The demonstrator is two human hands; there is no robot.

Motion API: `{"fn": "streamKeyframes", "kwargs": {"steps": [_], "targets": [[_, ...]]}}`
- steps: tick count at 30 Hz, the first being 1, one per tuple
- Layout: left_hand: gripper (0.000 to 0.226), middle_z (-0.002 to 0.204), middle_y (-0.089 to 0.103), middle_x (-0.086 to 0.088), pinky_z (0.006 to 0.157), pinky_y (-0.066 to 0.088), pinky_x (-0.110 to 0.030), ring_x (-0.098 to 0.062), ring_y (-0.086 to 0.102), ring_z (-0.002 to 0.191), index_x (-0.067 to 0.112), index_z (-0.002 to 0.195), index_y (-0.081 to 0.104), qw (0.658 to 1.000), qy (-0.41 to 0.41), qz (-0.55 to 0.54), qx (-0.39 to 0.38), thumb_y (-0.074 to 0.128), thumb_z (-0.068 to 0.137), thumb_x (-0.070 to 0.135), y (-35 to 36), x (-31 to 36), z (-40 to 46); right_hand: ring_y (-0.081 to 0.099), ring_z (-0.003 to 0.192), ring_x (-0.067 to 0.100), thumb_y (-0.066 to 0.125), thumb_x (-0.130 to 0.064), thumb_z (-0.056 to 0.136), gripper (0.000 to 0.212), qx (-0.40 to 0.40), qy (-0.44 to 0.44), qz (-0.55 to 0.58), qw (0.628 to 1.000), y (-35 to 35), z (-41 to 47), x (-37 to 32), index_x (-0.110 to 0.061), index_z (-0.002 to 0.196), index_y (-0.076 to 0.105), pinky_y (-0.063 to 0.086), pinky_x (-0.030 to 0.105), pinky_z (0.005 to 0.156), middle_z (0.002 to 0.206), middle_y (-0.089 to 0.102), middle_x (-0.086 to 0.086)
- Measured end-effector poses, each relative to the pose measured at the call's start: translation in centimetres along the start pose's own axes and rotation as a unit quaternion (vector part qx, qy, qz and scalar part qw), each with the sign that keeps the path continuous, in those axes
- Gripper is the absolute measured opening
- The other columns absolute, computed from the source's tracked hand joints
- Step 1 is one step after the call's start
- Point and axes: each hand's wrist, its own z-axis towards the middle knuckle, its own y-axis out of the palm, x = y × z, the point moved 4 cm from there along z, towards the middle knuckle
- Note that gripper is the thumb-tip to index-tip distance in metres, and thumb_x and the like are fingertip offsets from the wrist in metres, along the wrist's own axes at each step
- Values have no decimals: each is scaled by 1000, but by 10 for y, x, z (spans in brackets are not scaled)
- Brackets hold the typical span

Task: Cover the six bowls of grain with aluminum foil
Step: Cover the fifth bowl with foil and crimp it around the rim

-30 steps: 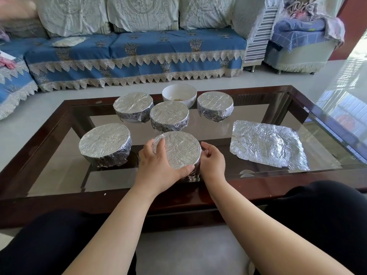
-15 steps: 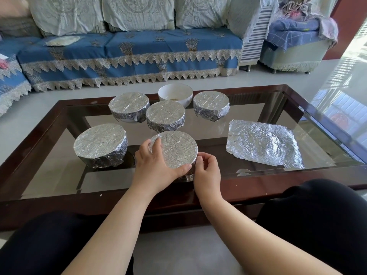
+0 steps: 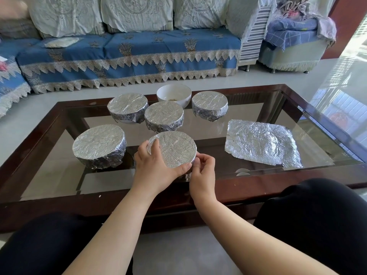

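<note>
Foil-wrapped near bowl [image 3: 174, 148] gripped by left hand [image 3: 156, 167]; right hand [image 3: 202, 171] pinches its rim.

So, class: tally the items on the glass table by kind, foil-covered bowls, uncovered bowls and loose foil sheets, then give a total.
Foil-covered bowls: 5
Uncovered bowls: 1
Loose foil sheets: 1
Total: 7

Counting it up: five foil-covered bowls [image 3: 174, 148] on the bench [image 3: 258, 192], one uncovered white bowl [image 3: 174, 94], one loose foil sheet [image 3: 262, 142], and two hands [image 3: 155, 171].
</note>
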Motion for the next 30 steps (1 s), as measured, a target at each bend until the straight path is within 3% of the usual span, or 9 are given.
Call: {"fn": "streamKeyframes", "kwargs": {"steps": [5,9,16,21,26,30], "targets": [[123,155,9,-10,117,20,-42,-34,14,140,17,154,16,1000,1,5,-4,68,62,78,1,-1,0,58,97,-8,44,-15,102,16,4,8,14,1000,3,-2,1,-30,97,47,45,13,83,107,61,-18],[122,156,8,-9,117,19,-42,-34,13,141,17,154,16,1000,0,4,-7,68,63,78,0,-2,1,61,99,4,45,-17,102,16,15,-7,-8,1000,3,-1,1,-30,93,47,46,20,83,113,64,-13],[121,155,7,-9,117,21,-43,-33,12,141,18,154,16,1000,1,5,-10,68,63,77,0,-1,0,56,88,-9,45,-22,103,19,36,-6,-55,998,1,2,1,-34,88,46,40,12,73,103,63,-19],[122,155,6,-8,117,22,-44,-32,12,141,18,154,14,1000,-1,4,-10,67,63,78,0,0,0,56,83,-5,46,-21,102,23,38,-14,-75,996,-1,8,1,-35,84,45,38,14,70,92,62,-15],[124,155,7,-10,117,22,-44,-35,14,140,16,155,13,1000,-2,13,-4,65,62,81,1,1,0,56,78,-7,49,-21,102,8,49,-16,-19,999,-3,8,-2,-27,97,52,41,12,74,89,62,-13],[124,155,7,-10,116,24,-45,-34,14,140,16,155,12,1000,-7,12,0,64,63,81,1,-1,0,61,88,0,47,-25,102,14,30,-2,24,999,-4,6,-1,-22,98,60,48,20,83,95,67,-10]]}}
